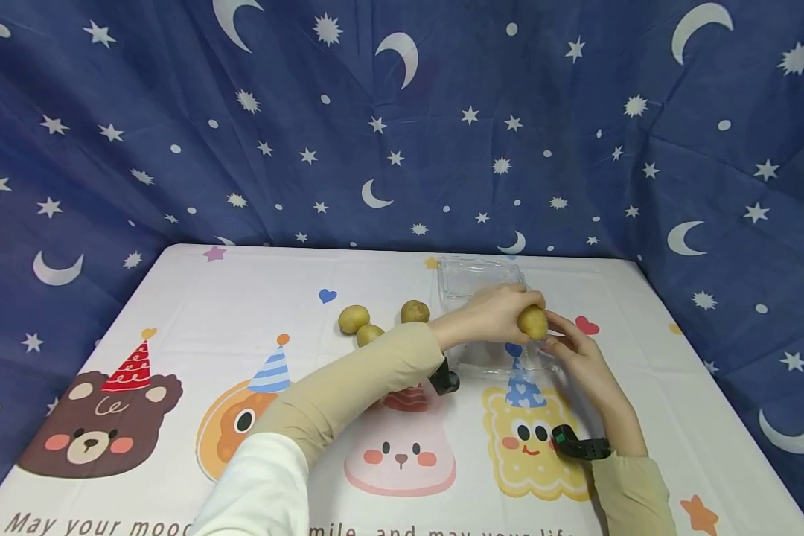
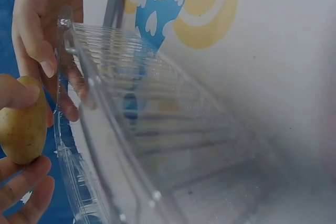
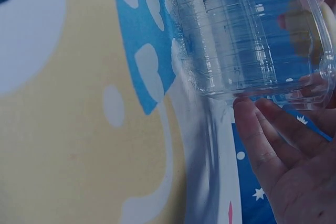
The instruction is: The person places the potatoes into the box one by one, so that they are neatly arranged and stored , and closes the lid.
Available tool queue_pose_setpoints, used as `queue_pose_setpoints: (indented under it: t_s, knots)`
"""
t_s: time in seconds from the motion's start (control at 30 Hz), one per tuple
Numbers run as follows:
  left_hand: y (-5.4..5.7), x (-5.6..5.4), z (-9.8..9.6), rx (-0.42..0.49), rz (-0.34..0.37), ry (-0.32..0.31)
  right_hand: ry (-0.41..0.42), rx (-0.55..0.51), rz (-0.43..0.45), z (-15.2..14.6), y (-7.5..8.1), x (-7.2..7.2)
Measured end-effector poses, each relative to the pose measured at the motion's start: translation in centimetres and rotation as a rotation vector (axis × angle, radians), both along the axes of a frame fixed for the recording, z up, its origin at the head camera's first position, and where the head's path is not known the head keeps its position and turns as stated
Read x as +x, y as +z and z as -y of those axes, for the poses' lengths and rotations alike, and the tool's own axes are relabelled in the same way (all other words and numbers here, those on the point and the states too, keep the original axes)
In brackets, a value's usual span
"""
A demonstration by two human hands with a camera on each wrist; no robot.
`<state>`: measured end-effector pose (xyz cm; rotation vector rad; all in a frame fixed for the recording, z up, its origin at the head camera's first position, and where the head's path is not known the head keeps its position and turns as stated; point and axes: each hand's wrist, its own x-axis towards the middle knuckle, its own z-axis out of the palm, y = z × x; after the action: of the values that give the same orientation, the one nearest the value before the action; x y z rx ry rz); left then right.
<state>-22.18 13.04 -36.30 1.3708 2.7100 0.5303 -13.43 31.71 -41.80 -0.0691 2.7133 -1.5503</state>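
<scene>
Potato point(image 1: 532, 323) is clamped between thumb and fingers of the left hand point(image 1: 492, 313), near the right side of the clear container point(image 3: 226, 40). The container is touched by the right hand's point(image 1: 586, 357) fingertips; whether it is pinched cannot be told. Three loose potatoes point(image 1: 353, 318) are seen farther left.

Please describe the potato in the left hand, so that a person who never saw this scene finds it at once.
On the white cartoon-print tablecloth, find the clear plastic container. Near its right side in the head view, the left hand pinches a yellow-brown potato. Only this one is held; the other visible potatoes lie on the cloth, left of the container.
</scene>
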Motion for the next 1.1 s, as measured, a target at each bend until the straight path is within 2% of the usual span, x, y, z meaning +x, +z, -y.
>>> queue_pose_setpoints:
  t_s: [0.4, 0.63, 0.8, 1.0, 1.1]
  knots:
    - [-0.8, -0.4, -1.6, -0.092, 0.002, 0.003, -0.002, -0.01, -0.004, 0.0, 0.1, 0.0]
    - [-1.5, -0.4, -2.1, -0.153, -0.008, 0.032, 0.012, -0.019, -0.04, 0.0, -0.1, -0.1]
    - [-1.8, -0.7, -2.1, -0.169, -0.017, 0.049, 0.032, -0.026, -0.065, 0.0, -0.3, -0.4]
    - [-2.0, -0.7, -2.1, -0.171, -0.032, 0.04, 0.035, -0.026, -0.069, 0.0, -0.4, -0.3]
    - [-2.5, -0.6, -2.1, -0.162, -0.05, 0.033, 0.034, -0.023, -0.068, 0.0, -0.4, -0.2]
